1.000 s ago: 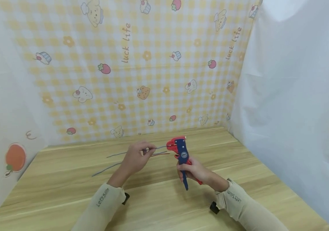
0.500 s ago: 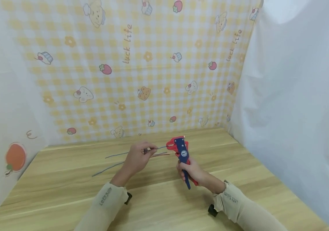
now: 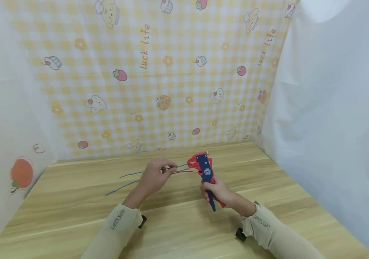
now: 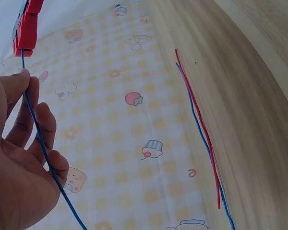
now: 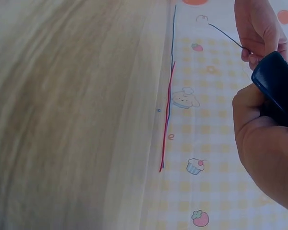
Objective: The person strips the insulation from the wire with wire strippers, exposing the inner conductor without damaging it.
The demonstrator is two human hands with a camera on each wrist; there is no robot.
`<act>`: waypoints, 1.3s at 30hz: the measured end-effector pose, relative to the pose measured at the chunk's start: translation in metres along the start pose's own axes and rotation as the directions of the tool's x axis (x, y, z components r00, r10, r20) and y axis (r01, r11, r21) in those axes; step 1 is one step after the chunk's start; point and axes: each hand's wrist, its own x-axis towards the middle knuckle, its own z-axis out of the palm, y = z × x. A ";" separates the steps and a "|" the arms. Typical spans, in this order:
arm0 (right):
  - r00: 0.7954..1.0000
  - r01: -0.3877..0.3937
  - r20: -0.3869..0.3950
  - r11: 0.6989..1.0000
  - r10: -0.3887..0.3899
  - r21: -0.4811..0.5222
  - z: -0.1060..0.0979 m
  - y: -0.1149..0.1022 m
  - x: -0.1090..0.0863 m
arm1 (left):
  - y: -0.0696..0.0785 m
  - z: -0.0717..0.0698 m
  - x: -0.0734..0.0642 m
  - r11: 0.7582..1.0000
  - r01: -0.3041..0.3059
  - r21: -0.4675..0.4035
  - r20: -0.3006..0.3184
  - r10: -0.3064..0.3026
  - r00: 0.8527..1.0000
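My left hand (image 3: 154, 178) pinches a blue wire (image 4: 44, 143) between thumb and forefinger, close to its right end. That end enters the red nose of a wire stripper (image 3: 207, 175), and the long tail trails left past my palm. My right hand (image 3: 220, 191) grips the stripper's handles, thumb over the dark blue one, with the tool held upright above the table. In the right wrist view the blue handle (image 5: 274, 82) pokes out past my fist, hiding the nose. Behind my left hand, a red wire (image 4: 207, 132) and a second blue wire (image 4: 196, 117) lie side by side on the table.
A wood-grain table (image 3: 178, 230) spreads under both hands. A yellow checked cloth (image 3: 171, 82) hangs at its back edge, with white cloths at the left and right (image 3: 326, 108). One tiny blue speck (image 5: 159, 110) lies on the wood near the loose wires.
The stripper's blue and red handles have drawn closer together in my right hand since one second ago. My left hand keeps its pinch on the wire at nearly the same place.
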 end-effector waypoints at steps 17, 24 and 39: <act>0.988 -0.053 0.150 0.997 0.044 0.062 -0.001 0.000 0.000 | -0.008 -0.012 -0.009 0.999 0.022 0.038 0.017 -0.022 1.000; 0.975 -0.056 0.221 0.994 0.033 0.097 -0.002 0.004 0.000 | -0.011 -0.015 -0.014 0.997 0.065 0.035 0.067 -0.067 0.996; 0.972 -0.047 0.236 0.993 0.021 0.108 -0.005 0.003 -0.004 | -0.017 -0.018 -0.020 0.966 0.217 0.140 0.254 -0.247 0.935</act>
